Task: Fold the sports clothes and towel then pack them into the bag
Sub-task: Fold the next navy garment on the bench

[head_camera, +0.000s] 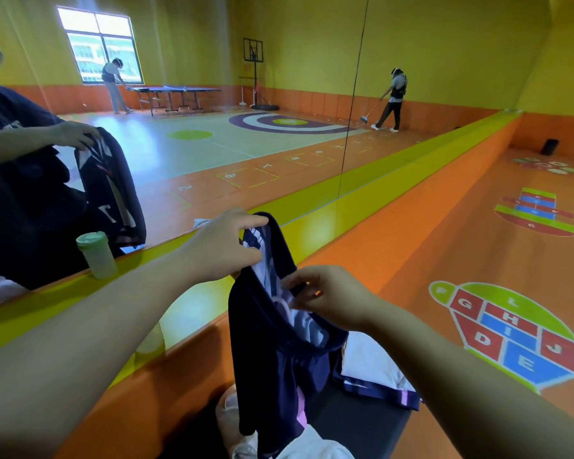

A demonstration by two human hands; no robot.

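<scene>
A dark navy sports garment (272, 352) with white and purple print hangs in the air in front of me. My left hand (222, 246) grips its top edge, held high. My right hand (328, 298) pinches the edge lower and to the right. Below them a white garment with navy and purple trim (375, 376) lies on a black surface (355, 422) that may be the bag. More pale fabric (312, 445) shows at the bottom edge.
A green cup with a lid (96, 255) stands on the yellow-green ledge (362, 190) before a wall mirror. The mirror reflects me and two people in a sports hall. Orange floor with painted hopscotch (517, 336) spreads to the right.
</scene>
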